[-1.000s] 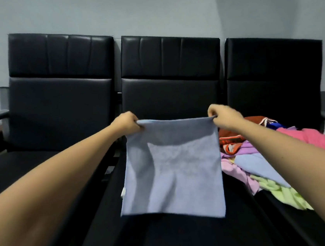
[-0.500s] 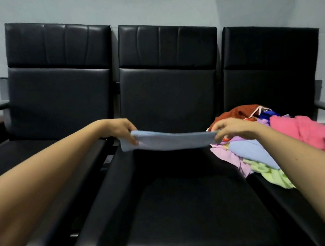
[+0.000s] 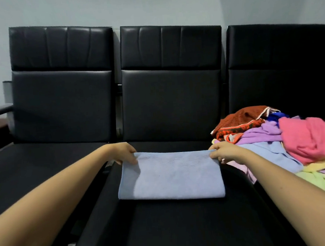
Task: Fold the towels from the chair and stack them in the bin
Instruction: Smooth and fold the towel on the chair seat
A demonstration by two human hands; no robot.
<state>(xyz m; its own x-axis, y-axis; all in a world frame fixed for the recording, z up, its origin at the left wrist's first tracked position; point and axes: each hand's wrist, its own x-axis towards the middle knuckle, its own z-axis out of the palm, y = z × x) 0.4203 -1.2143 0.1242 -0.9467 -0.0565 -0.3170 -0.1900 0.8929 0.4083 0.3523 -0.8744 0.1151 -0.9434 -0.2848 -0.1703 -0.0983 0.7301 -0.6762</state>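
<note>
The step in hand is the folding of one blue towel (image 3: 170, 178), which lies flat on the seat of the middle chair (image 3: 184, 227) as a wide rectangle. Its near edge looks rounded and thick, so it seems already doubled once, with the loose edges at the far side. The left hand (image 3: 124, 152) pinches the far left corner and the right hand (image 3: 224, 153) pinches the far right corner; on both, the fingers (image 3: 130, 160) are curled, with the cloth between thumb and fingertips, and the towel's far edge is stretched straight between them. The pile of towels (image 3: 293, 142), red, purple, pink, blue, yellow and green, sits unfolded on the right chair (image 3: 279, 66), just beside the right hand, so most of the task is probably left. The bin is not in view. The next move likely calls for a second fold: letting go of one far corner, taking hold of one short side and bringing it across to meet the other, keeping the edges lined up so the layers do not slip. After that the small bundle must be lifted whole and carried to the bin.
</note>
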